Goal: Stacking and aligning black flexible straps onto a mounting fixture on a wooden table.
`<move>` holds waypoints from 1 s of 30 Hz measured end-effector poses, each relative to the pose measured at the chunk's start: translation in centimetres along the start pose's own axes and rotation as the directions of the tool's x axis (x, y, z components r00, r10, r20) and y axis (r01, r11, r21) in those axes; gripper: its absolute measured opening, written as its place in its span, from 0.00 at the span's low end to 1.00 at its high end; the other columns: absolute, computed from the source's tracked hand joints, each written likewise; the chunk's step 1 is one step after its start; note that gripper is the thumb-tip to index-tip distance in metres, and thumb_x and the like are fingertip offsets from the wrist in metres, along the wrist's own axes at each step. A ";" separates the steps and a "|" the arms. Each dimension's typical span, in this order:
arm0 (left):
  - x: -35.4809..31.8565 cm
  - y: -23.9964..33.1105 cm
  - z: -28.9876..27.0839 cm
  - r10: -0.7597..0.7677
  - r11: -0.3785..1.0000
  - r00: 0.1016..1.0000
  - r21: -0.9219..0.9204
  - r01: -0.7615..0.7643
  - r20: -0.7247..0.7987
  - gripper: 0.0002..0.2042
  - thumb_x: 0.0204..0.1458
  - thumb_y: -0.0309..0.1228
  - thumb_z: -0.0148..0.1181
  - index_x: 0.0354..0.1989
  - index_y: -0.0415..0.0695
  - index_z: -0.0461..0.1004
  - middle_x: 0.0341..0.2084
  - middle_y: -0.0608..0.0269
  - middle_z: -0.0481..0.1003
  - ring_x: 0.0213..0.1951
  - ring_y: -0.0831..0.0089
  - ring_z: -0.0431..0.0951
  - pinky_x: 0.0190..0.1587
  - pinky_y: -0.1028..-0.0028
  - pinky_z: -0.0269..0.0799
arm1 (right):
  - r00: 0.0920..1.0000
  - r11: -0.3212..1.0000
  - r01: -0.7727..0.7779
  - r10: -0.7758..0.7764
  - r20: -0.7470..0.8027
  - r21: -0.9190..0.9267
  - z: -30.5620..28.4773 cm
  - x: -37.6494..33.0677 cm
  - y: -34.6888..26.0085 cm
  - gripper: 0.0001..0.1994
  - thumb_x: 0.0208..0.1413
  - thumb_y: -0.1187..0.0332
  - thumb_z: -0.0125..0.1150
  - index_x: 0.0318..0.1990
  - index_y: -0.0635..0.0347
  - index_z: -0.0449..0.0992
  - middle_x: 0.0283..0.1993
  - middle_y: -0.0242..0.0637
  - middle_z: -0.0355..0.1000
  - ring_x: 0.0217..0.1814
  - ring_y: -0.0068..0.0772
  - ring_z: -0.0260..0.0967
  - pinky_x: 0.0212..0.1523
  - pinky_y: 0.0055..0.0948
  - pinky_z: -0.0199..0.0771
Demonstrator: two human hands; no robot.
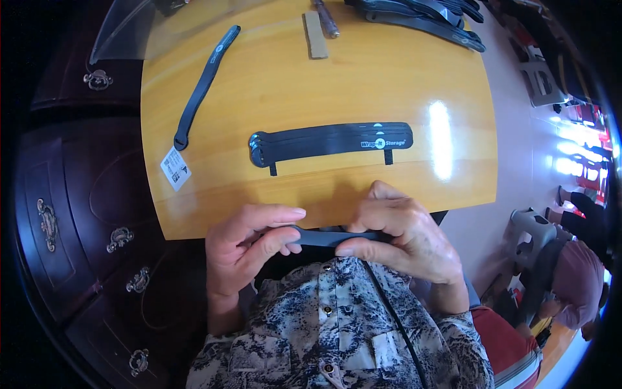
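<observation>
Left hand (pixel 243 249) and right hand (pixel 402 236) both pinching dark strap (pixel 319 238), lying crosswise just before the surface (pixel 311 84) edge.

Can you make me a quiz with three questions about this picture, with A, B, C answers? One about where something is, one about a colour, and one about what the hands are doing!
1. Where does the single strap with the white tag lie?
A. On the left part of the table
B. On the floor
C. On the person's lap

2. What colour is the table top?
A. White
B. Yellow-orange wood
C. Green

3. What are the two hands doing?
A. Resting flat on the table
B. Both holding one dark strap between them
C. Holding nothing

Answers:
1. A: the tagged strap lies slanted on the left of the table, its white tag near the edge.
2. B: the table top is shiny yellow-orange wood.
3. B: the left hand and right hand each grip an end of the dark strap.
</observation>
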State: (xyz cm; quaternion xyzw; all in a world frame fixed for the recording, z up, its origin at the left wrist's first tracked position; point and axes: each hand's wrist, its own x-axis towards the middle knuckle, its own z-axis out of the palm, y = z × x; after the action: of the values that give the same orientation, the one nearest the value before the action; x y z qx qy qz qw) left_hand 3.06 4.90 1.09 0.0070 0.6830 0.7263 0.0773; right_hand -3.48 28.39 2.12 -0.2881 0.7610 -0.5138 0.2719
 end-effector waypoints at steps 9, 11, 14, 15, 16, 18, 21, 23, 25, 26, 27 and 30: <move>1.9 -0.1 0.5 -0.245 0.948 0.969 -0.205 0.244 0.019 0.12 0.60 0.24 0.47 0.49 0.33 0.70 0.31 0.55 0.75 0.26 0.74 0.77 0.31 0.81 0.72 | 0.980 0.983 -0.184 0.186 -0.075 0.028 -0.5 -0.8 0.9 0.13 0.50 0.62 0.64 0.28 0.64 0.74 0.22 0.42 0.66 0.28 0.43 0.65 0.29 0.38 0.64; 2.1 -0.1 0.2 -0.243 0.956 0.969 -0.155 0.248 0.055 0.12 0.60 0.24 0.48 0.48 0.32 0.70 0.30 0.55 0.76 0.27 0.74 0.78 0.31 0.80 0.72 | 0.981 0.986 -0.165 0.166 -0.096 0.017 -0.7 -0.5 0.8 0.13 0.50 0.63 0.64 0.28 0.65 0.74 0.22 0.42 0.66 0.28 0.43 0.65 0.29 0.37 0.64; 1.8 -0.6 -0.4 -0.303 0.953 0.940 0.079 0.294 0.159 0.11 0.60 0.25 0.48 0.46 0.31 0.71 0.31 0.53 0.78 0.31 0.72 0.79 0.31 0.79 0.74 | 0.981 0.988 -0.151 0.147 -0.129 -0.016 -0.7 -0.4 1.1 0.12 0.50 0.64 0.64 0.28 0.65 0.74 0.22 0.41 0.67 0.27 0.41 0.65 0.28 0.36 0.65; 1.8 -0.5 -0.4 -0.305 0.952 0.939 0.078 0.296 0.157 0.11 0.60 0.25 0.48 0.46 0.31 0.71 0.31 0.53 0.78 0.31 0.72 0.79 0.31 0.79 0.74 | 0.979 0.988 -0.149 0.142 -0.143 -0.036 -0.8 -0.4 1.1 0.12 0.50 0.64 0.65 0.29 0.65 0.75 0.22 0.40 0.68 0.26 0.40 0.65 0.28 0.35 0.65; 1.7 -0.4 -0.5 -0.329 0.944 0.939 0.007 0.330 0.096 0.11 0.60 0.25 0.47 0.45 0.31 0.71 0.31 0.53 0.78 0.30 0.72 0.79 0.31 0.79 0.74 | 0.979 0.988 -0.151 0.144 -0.141 -0.036 -1.0 -0.5 1.2 0.12 0.50 0.64 0.65 0.29 0.65 0.75 0.22 0.40 0.68 0.26 0.40 0.65 0.28 0.35 0.65; 1.5 -0.9 -0.8 -0.331 0.937 0.943 -0.115 0.330 0.009 0.11 0.61 0.26 0.47 0.44 0.31 0.71 0.31 0.52 0.77 0.30 0.72 0.79 0.31 0.78 0.74 | 0.951 0.968 -0.243 0.252 -0.179 0.068 -1.6 -0.7 1.3 0.11 0.50 0.65 0.64 0.31 0.65 0.76 0.22 0.38 0.69 0.26 0.31 0.67 0.28 0.29 0.66; 1.3 -1.9 -1.7 -0.299 0.953 0.952 -0.072 0.295 -0.068 0.10 0.60 0.26 0.47 0.43 0.31 0.71 0.31 0.52 0.77 0.29 0.72 0.79 0.31 0.79 0.73 | 0.902 0.931 -0.335 0.362 -0.235 0.145 -2.4 -1.7 2.3 0.10 0.51 0.66 0.64 0.33 0.66 0.76 0.23 0.35 0.70 0.27 0.23 0.68 0.28 0.23 0.67; 1.1 -2.3 -1.7 -0.239 0.970 0.966 0.011 0.241 -0.103 0.10 0.59 0.25 0.49 0.42 0.31 0.72 0.31 0.52 0.77 0.28 0.72 0.78 0.30 0.79 0.73 | 0.901 0.922 -0.357 0.383 -0.203 0.152 -2.7 -1.9 3.0 0.10 0.52 0.68 0.63 0.34 0.68 0.76 0.24 0.33 0.70 0.27 0.19 0.68 0.28 0.20 0.66; 1.3 -2.6 -1.6 -0.284 0.959 0.939 -0.034 0.282 -0.192 0.09 0.58 0.25 0.50 0.41 0.31 0.73 0.30 0.52 0.77 0.26 0.72 0.78 0.28 0.78 0.73 | 0.880 0.905 -0.364 0.412 -0.237 0.222 -2.7 -2.1 3.0 0.10 0.53 0.68 0.63 0.35 0.68 0.75 0.23 0.29 0.69 0.26 0.17 0.65 0.27 0.18 0.65; 1.2 -2.6 -1.6 -0.286 0.958 0.939 -0.039 0.284 -0.189 0.09 0.58 0.25 0.50 0.41 0.31 0.73 0.30 0.52 0.77 0.26 0.72 0.78 0.28 0.78 0.73 | 0.878 0.903 -0.369 0.416 -0.238 0.220 -2.7 -2.1 3.0 0.10 0.53 0.68 0.63 0.35 0.68 0.75 0.23 0.29 0.69 0.26 0.17 0.65 0.27 0.18 0.65; 1.2 -2.7 -1.5 -0.297 0.954 0.926 -0.035 0.297 -0.233 0.09 0.58 0.25 0.51 0.41 0.31 0.73 0.29 0.51 0.77 0.25 0.71 0.79 0.27 0.78 0.73 | 0.849 0.870 -0.402 0.471 -0.239 0.286 -2.8 -2.1 3.1 0.10 0.53 0.68 0.63 0.35 0.67 0.75 0.23 0.27 0.69 0.26 0.15 0.63 0.26 0.17 0.63; 0.8 -2.6 -1.7 -0.287 0.957 0.920 -0.048 0.284 -0.266 0.08 0.57 0.24 0.52 0.40 0.31 0.73 0.28 0.51 0.78 0.25 0.71 0.79 0.26 0.78 0.73 | 0.797 0.809 -0.431 0.549 -0.251 0.400 -2.7 -1.5 3.1 0.09 0.53 0.68 0.64 0.35 0.65 0.76 0.23 0.24 0.68 0.24 0.11 0.59 0.24 0.14 0.59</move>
State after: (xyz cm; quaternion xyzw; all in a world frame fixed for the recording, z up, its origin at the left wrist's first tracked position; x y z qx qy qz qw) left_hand 2.33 3.45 -1.69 -0.1920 0.6776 0.7044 0.0886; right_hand -4.84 32.09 0.23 0.0678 0.7513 -0.5847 0.2984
